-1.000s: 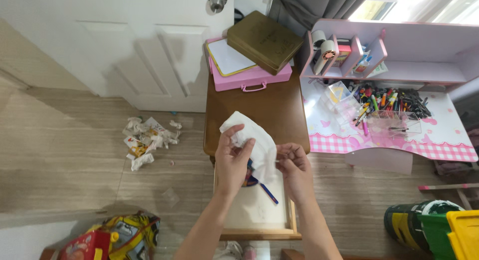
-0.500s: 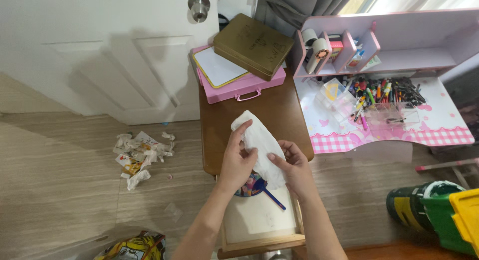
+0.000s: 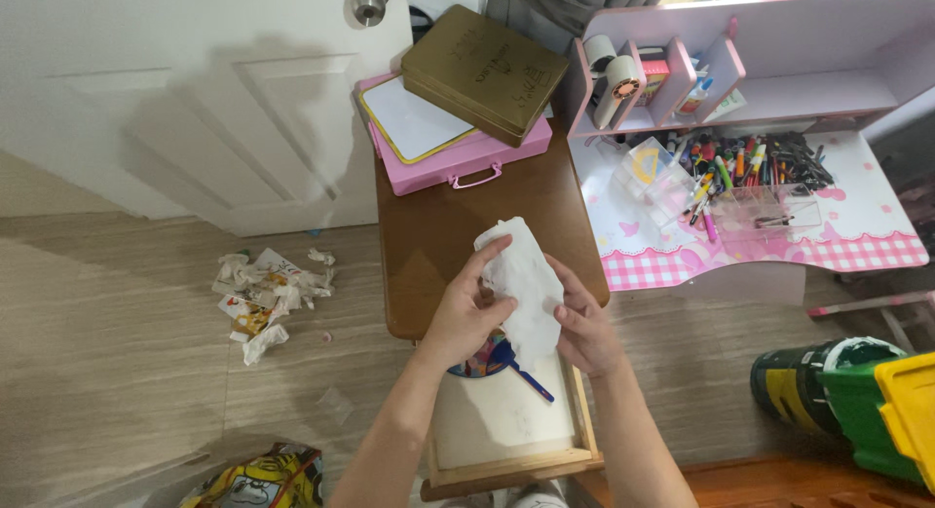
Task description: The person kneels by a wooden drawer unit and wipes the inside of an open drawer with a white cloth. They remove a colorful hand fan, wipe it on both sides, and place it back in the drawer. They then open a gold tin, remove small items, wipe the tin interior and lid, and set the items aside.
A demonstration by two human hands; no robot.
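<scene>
A white crumpled cloth or wipe is held up between both hands over the front edge of a brown wooden table. My left hand grips its left side with fingers curled over it. My right hand pinches its right side. Below the hands an open wooden drawer holds a round colourful hand fan with a blue handle, partly hidden by the hands.
A pink case and a gold flat box lie at the table's back. A pink child's desk with many pens stands right. Crumpled paper scraps litter the floor left. Green and yellow bins sit lower right. White door behind.
The cloth has been gathered from a spread, loose shape into a narrower bundle between both hands. The view shifted so the table and drawer sit slightly higher and more centred.
</scene>
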